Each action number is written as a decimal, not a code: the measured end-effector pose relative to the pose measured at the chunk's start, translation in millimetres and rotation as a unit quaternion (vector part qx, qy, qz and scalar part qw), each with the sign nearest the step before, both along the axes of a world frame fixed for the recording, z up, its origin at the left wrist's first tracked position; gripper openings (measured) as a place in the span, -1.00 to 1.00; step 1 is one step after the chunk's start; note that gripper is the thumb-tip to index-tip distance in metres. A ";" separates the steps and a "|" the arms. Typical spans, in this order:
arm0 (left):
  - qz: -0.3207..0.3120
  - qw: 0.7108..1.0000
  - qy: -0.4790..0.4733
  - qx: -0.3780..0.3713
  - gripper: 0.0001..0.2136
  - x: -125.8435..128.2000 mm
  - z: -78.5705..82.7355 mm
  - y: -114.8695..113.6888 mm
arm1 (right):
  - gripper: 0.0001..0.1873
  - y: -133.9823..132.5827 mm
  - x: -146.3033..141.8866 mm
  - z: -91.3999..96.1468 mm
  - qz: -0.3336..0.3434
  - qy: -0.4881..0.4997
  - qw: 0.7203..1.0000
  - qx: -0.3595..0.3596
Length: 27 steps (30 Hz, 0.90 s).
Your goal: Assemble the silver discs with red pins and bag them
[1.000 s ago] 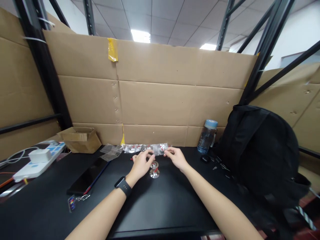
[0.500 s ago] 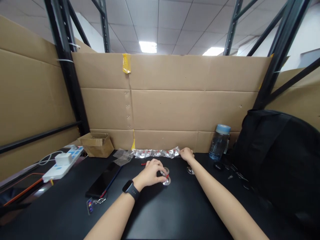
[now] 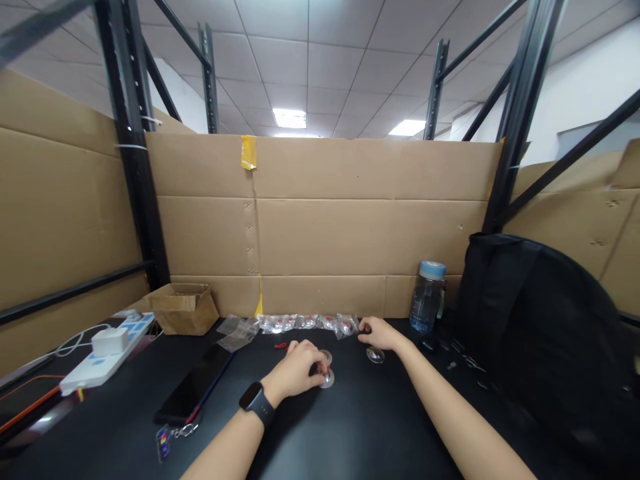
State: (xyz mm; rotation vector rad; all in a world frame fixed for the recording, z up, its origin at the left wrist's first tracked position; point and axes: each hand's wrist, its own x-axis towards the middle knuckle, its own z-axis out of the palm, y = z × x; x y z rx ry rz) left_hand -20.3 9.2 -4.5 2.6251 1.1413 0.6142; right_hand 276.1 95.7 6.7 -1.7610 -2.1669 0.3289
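Note:
My left hand [image 3: 297, 369] is closed in a pinch on a pair of small shiny metal finger cymbals [image 3: 327, 380] with red between them, low over the black table. Its fingertips partly cover the red part. My right hand [image 3: 381, 333] hovers at the right end of a row of clear plastic packets [image 3: 307, 323], its fingers curved and apart with nothing visible between them. Just below that hand a single domed metal disc [image 3: 375, 355] lies on the table. Past the left fingertips sits a small red piece [image 3: 281, 345].
Empty clear bags [image 3: 237, 332], a phone [image 3: 193, 387] and a keyring charm [image 3: 163, 442] lie to the left. A small cardboard box [image 3: 184, 310] and a power strip [image 3: 107, 357] are beyond. On the right stand a water bottle [image 3: 428, 300] and a black backpack [image 3: 540, 340].
My right hand has drawn back from the end of the packet row, and its fingers have spread. My left hand keeps its pinch on the finger cymbals. The camera view has tilted up slightly.

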 end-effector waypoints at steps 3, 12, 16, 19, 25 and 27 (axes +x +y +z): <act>0.013 1.000 0.010 0.014 -0.86 2.3 -3.6 0.4 | -0.43 -18.9 20.1 -0.5 0.078 -0.009 0.994 -0.081; 0.038 0.998 0.031 0.027 -0.81 2.0 -10.8 6.8 | -0.49 -33.2 32.8 -6.6 0.115 0.014 0.991 -0.063; 0.043 0.998 0.034 0.021 -0.82 -3.3 -11.8 11.5 | -0.58 -37.1 18.2 -7.4 0.138 0.007 0.990 0.023; 0.052 0.998 0.038 0.014 -0.82 -7.0 -11.6 15.2 | -0.60 -45.0 -8.9 -11.8 0.195 0.031 0.976 0.091; 0.225 0.971 0.049 0.066 -0.75 -49.4 0.8 28.6 | -0.41 -64.4 -64.3 -25.3 0.264 -0.034 0.960 0.082; 0.323 0.942 0.066 0.071 -0.66 -78.4 3.5 34.0 | -0.38 -67.3 -72.6 -28.3 0.265 -0.045 0.960 0.081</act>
